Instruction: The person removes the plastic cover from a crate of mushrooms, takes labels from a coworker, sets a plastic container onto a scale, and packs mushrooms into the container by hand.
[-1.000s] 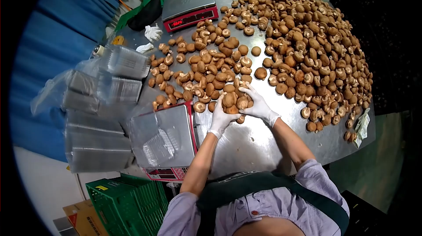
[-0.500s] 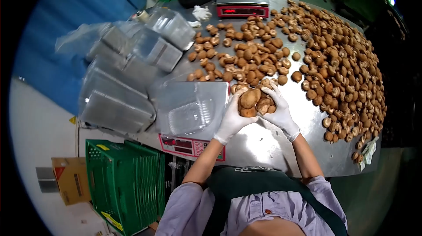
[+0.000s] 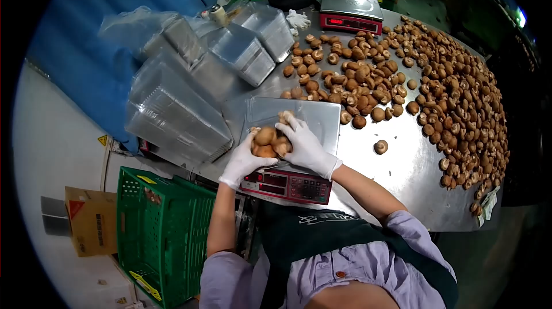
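Note:
Several brown mushrooms [image 3: 265, 136] are cupped between my two white-gloved hands, slightly blurred. My left hand [image 3: 242, 164] wraps them from the left, and my right hand [image 3: 310, 149] closes on them from the right. Both are over the metal platform of the near scale [image 3: 328, 122], whose red front panel with display and keys shows below them. The clear plastic tray on that platform is mostly hidden by the hands and mushrooms, so whether the mushrooms touch it I cannot tell. One loose mushroom [image 3: 380, 147] lies on the table to the right of my right hand.
Stacks of clear plastic trays [image 3: 178, 116] stand to the left. A large mushroom pile [image 3: 466, 102] covers the table's right side, with a smaller group [image 3: 359, 76] behind the near scale. A second scale [image 3: 351, 7] stands at the back. Green crates [image 3: 164, 228] are at lower left.
Both hands have moved left with the mushrooms, from the table beside the near scale to over its platform. The camera view has shifted, and a single mushroom now lies apart on the table.

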`<state>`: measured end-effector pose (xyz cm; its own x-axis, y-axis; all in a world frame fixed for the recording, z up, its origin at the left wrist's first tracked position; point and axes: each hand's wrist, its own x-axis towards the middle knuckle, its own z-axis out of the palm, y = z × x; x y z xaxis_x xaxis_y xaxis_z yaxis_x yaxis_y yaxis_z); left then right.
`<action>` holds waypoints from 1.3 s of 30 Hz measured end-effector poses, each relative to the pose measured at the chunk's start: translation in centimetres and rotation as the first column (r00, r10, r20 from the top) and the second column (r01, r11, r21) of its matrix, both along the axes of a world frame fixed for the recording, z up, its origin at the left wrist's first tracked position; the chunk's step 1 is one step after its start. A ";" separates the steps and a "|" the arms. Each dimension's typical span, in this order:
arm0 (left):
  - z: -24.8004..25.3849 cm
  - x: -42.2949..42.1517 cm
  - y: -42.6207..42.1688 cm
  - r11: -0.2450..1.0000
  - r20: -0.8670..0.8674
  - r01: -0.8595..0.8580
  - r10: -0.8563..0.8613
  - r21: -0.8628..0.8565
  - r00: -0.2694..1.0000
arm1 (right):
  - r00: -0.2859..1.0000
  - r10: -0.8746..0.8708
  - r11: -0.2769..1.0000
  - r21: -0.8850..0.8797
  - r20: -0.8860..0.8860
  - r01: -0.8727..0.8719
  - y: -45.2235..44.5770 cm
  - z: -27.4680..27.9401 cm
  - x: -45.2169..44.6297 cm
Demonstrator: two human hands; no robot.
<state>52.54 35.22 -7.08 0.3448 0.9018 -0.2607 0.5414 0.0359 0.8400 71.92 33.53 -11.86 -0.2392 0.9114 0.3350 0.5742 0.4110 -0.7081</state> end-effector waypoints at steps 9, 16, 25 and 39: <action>1.3 -2.7 1.7 0.993 -0.108 0.042 -0.030 0.108 0.994 | 0.994 0.084 0.996 -0.030 0.063 -0.082 -1.1 3.0 4.1; 2.0 -6.3 2.2 0.942 0.172 -0.309 0.329 -0.135 0.929 | 0.837 -0.521 0.830 -0.130 0.168 0.543 -4.7 -4.5 16.0; 0.7 -4.4 2.3 0.933 0.150 -0.360 0.356 0.000 0.922 | 0.652 -0.637 0.732 0.056 0.412 0.679 -9.7 -13.1 19.9; 0.6 -1.4 5.0 0.949 0.091 -0.138 0.116 0.285 0.989 | 0.757 -0.642 0.735 -0.385 -0.126 0.559 -5.6 -4.4 13.8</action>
<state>51.14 40.22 -6.43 0.2310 0.9722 0.0395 0.4853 -0.1503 0.8613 85.71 27.98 -16.31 0.4420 0.8969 -0.0143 0.4238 -0.2228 -0.8780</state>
